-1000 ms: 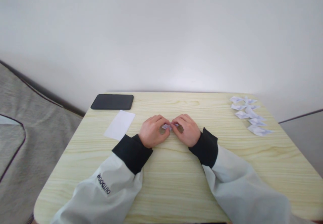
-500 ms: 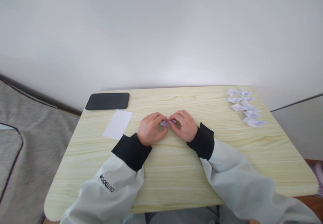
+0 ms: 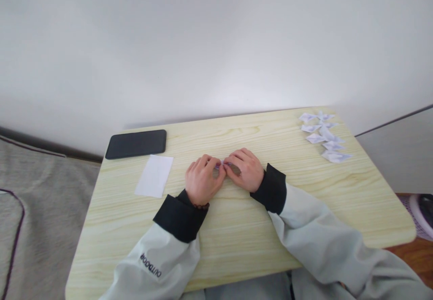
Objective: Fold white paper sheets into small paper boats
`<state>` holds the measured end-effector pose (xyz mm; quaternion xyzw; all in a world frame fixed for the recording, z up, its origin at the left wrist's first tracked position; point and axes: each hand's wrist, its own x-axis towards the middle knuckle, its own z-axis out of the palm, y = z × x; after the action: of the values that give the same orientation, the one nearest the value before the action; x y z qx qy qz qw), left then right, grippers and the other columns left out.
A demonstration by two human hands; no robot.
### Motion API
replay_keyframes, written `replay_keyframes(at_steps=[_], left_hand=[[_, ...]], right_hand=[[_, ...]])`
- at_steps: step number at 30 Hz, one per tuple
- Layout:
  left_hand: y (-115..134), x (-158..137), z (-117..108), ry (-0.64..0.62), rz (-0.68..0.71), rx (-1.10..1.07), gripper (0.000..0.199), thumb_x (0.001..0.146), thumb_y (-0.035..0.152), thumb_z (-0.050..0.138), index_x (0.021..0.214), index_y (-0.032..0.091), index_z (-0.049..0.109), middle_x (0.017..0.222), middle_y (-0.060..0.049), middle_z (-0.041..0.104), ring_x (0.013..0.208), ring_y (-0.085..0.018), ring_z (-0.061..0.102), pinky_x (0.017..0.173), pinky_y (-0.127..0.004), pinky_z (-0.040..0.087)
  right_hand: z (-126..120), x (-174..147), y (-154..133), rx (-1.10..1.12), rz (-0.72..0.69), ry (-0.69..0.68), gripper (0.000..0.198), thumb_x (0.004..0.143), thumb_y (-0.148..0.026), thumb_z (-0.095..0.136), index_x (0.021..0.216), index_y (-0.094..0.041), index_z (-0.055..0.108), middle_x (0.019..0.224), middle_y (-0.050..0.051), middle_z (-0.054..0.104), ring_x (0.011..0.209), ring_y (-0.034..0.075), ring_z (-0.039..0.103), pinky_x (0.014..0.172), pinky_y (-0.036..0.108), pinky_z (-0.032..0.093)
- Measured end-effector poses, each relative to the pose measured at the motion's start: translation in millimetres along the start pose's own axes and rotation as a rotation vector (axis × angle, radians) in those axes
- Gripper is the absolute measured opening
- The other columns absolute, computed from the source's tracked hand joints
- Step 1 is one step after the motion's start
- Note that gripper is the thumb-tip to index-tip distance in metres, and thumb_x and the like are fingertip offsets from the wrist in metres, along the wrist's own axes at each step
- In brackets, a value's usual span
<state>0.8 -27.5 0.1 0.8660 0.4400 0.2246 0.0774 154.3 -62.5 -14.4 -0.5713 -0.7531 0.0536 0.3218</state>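
White paper, small and folded, at the centre of my head feed: the folded piece (image 3: 222, 162) sits between the two hands over the middle of the counter (image 3: 233, 241). Most of it is covered by fingers; I cannot make out its full shape, nor whether it touches the surface below.

Left hand (image 3: 204, 180): grip narrow, thumb and forefinger pinching the folded piece, the other fingers curled alongside. Right hand (image 3: 246, 170): grip likewise narrow, pinched on the same piece from its own side. Fingertips of both nearly meet.

Surroundings, as I read them: a flat white sheet (image 3: 154, 176) lies left of the left hand. Just beyond it, near the back left corner, is a black slab, phone-like (image 3: 135, 144); I cannot tell whether the two touch. At the back right, well apart from the right hand, a cluster of folded papers (image 3: 327, 134) runs in a loose column, some overlapping.

Sleeves pale grey with black cuffs; "OUTDOOR" printed on the left sleeve (image 3: 155, 259). Grey fabric (image 3: 43, 210) off the counter's left side; pale wall (image 3: 216, 43) behind.
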Motion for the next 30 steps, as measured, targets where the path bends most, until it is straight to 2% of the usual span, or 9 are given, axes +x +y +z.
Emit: replay_keyframes(at_steps=[7,13,23,30], left_hand=[[-3,1,-1,-0.045,0.015,-0.006,0.008,0.079,0.024,0.055,0.079,0.021,0.062,0.081,-0.001,0.063,0.076,-0.017,0.058,0.069,-0.028,0.04],[-5,2,-1,-0.061,0.024,-0.008,0.01,0.08,0.025,0.054,0.085,0.023,0.063,0.084,-0.001,0.062,0.076,-0.016,0.057,0.07,-0.029,0.04],[-10,6,-3,-0.102,0.112,-0.018,0.012,0.081,0.026,0.054,0.084,0.022,0.065,0.081,-0.002,0.062,0.077,-0.017,0.057,0.069,-0.029,0.041],[-27,8,-8,-0.134,0.213,-0.164,0.018,0.082,0.029,0.056,0.095,0.021,0.066,0.084,-0.003,0.065,0.075,-0.013,0.061,0.067,-0.023,0.047]], right_hand=[[0,1,-1,-0.053,0.021,-0.052,0.011,0.078,-0.024,0.057,0.086,-0.019,0.064,0.085,0.005,0.061,0.086,0.021,0.048,0.079,0.034,0.039],[0,4,-3,-0.081,0.073,-0.076,0.012,0.08,-0.027,0.056,0.086,-0.021,0.065,0.084,0.004,0.06,0.086,0.021,0.047,0.077,0.034,0.036],[-2,7,-4,-0.048,0.176,-0.128,0.009,0.075,-0.023,0.06,0.082,-0.022,0.065,0.086,0.002,0.062,0.087,0.02,0.048,0.078,0.033,0.034],[1,4,-2,-0.067,0.106,-0.091,0.008,0.079,-0.026,0.06,0.083,-0.021,0.064,0.084,0.003,0.06,0.083,0.019,0.05,0.075,0.033,0.035]])
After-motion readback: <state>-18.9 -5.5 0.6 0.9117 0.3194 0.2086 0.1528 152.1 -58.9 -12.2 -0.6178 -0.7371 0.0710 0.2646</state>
